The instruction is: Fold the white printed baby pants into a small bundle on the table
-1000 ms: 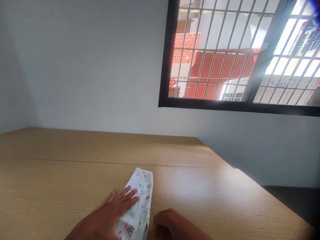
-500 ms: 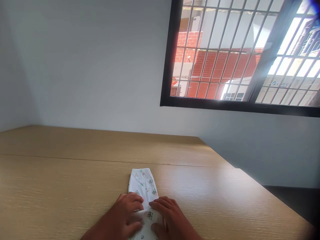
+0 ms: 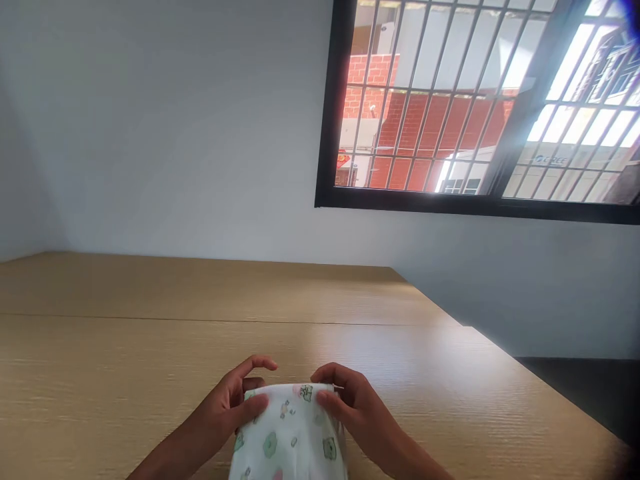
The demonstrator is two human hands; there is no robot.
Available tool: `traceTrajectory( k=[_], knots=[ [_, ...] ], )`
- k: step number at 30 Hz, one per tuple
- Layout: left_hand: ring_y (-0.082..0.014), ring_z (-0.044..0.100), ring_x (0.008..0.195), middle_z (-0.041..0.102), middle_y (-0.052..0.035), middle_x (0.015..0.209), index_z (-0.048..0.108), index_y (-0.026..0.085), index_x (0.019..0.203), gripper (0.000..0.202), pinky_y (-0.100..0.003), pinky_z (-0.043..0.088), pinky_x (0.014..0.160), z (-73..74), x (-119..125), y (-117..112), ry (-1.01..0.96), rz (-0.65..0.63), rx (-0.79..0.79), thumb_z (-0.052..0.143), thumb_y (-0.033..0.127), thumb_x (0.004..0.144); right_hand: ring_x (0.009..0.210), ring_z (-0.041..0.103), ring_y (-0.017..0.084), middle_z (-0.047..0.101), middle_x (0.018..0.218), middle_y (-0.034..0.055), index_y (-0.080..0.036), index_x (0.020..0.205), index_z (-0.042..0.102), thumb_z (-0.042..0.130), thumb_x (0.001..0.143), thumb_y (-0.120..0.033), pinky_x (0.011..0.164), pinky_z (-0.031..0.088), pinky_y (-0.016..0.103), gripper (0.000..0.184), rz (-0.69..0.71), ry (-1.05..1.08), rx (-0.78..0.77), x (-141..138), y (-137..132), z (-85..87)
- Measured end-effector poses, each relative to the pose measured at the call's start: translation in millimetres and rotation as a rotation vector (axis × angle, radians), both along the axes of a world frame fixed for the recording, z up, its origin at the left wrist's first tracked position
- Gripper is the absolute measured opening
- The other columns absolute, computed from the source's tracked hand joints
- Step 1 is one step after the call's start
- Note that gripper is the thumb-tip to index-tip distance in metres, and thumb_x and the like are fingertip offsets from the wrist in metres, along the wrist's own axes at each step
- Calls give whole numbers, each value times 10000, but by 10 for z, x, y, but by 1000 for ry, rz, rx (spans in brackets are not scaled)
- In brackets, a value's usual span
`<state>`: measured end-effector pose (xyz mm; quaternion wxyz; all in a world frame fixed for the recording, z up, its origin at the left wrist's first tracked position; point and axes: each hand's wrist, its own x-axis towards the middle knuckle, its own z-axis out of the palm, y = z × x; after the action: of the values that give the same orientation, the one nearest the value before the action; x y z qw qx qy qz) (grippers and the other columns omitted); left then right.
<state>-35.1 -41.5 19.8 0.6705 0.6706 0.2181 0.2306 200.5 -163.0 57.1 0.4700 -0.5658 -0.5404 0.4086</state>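
No longer pressed flat beneath the palms, the white printed cloth (image 3: 285, 433) now appears raised above the wooden table (image 3: 125, 353), its top edge pinched at opposite corners by the left hand (image 3: 223, 407) and the right hand (image 3: 357, 413), which stand apart.

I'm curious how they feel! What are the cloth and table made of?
The printed cloth looks like thin, matte cotton, since it folds softly; the fibre can't be told. The table looks like satin wood-grain laminate, with even fine lines and a soft sheen.
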Motion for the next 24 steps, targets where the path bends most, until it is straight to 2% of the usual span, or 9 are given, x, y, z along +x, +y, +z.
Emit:
traceTrajectory(
  k=[3,5,8,10,12,14,18,21,24],
  knots=[
    [-235,554,967,529,-85,1182,492,254,1271,418,-357,469,828,-201,15,105,229,266,298,546,496,934,889,569,195,578,1053,67,-200,1065,589,579,842,-383,786,494,322,288,-237,-184,-1,64,77,-142],
    [-277,508,1117,483,-89,1308,511,278,1284,397,-419,437,965,-247,8,75,284,324,472,539,455,930,906,575,201,594,1032,61,-204,1010,607,559,829,-286,834,493,340,204,-270,-321,59,91,59,-228],
    [-299,495,1183,550,-63,1269,591,303,1212,394,-418,421,1045,-146,31,-101,215,64,573,641,479,864,960,580,190,632,981,34,-213,889,642,587,815,-176,882,462,312,100,-130,-463,148,38,-13,-343],
    [-294,539,1135,623,-50,1164,662,309,1113,337,-402,424,1061,-46,75,-232,201,-148,613,683,502,837,957,598,175,665,962,10,-228,855,681,648,807,-141,890,441,288,104,71,-547,159,-39,-40,-422],
    [-292,549,1146,644,-47,1167,696,316,1081,289,-405,408,1091,17,118,-315,224,-234,652,667,503,863,946,612,172,692,940,3,-239,849,716,712,797,-140,928,417,294,112,262,-645,181,-102,-41,-465],
    [-315,505,1238,602,-63,1296,677,312,1176,368,-437,367,1138,20,134,-327,267,-206,689,688,499,859,1006,602,206,696,1019,28,-239,947,728,797,753,-214,994,394,331,207,349,-706,218,-125,-39,-432],
    [-408,327,1401,427,-96,1514,549,292,1386,806,-556,250,1205,-93,67,-220,415,-156,703,878,472,673,1229,502,264,592,1319,52,-259,1239,637,912,581,-278,1076,372,345,713,242,-625,177,-87,-91,-214],
    [-382,336,1403,422,-61,1524,548,321,1393,734,-540,271,1202,-140,19,-178,448,-112,685,843,351,721,1206,530,220,610,1286,9,-275,1175,667,879,623,-212,1049,391,286,594,190,-575,97,-74,-142,-155],
    [-312,466,1293,541,-31,1401,651,321,1262,516,-439,384,1137,-56,51,-223,440,-105,688,757,234,764,1122,574,191,641,1207,-1,-259,1036,704,835,694,-223,966,421,254,368,169,-581,43,-110,-145,-242]
  ],
)
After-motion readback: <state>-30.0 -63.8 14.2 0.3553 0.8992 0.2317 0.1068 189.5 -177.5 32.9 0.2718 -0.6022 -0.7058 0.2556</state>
